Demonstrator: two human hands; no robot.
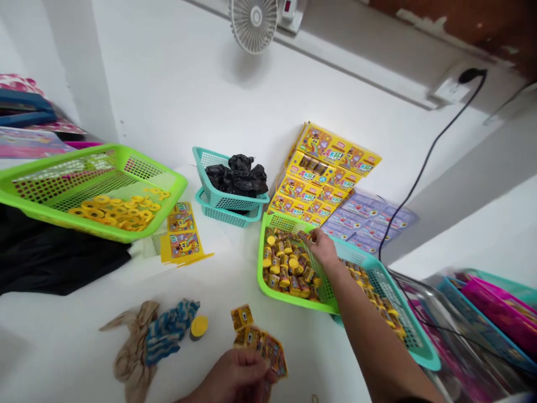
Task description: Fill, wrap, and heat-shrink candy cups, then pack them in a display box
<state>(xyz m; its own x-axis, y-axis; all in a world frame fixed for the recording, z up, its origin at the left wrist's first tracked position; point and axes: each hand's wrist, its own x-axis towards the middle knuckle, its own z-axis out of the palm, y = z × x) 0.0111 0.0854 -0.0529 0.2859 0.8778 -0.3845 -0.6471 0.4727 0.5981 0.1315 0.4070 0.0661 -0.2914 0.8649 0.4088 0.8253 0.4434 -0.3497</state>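
Two bare hands showed in my single feed, the head view, and they were well apart. Taking twelve o'clock as the top of the frame, the left hand sat at six o'clock on the bottom edge, pinching the near end of a strip of small yellow printed packets. The strip's long axis ran from eleven to five o'clock, and the left hand was much the nearer to it.

The right hand lay at four o'clock, at about one o'clock from the left hand, its forearm running in from the lower right. It was over a heap of small yellow-capped bottles in a green plastic basket, and its fingertips met the heap's far side. I could not tell whether they had closed on anything.

That basket's corner overlapped a teal basket holding more bottles. Beside the left hand, at seven o'clock, lay a pair of cloth gloves and a single yellow-capped bottle. At nine o'clock, a larger green basket held yellow discs. Stacked teal baskets with black plastic bags stood near twelve o'clock, beside a pile of yellow printed boxes.
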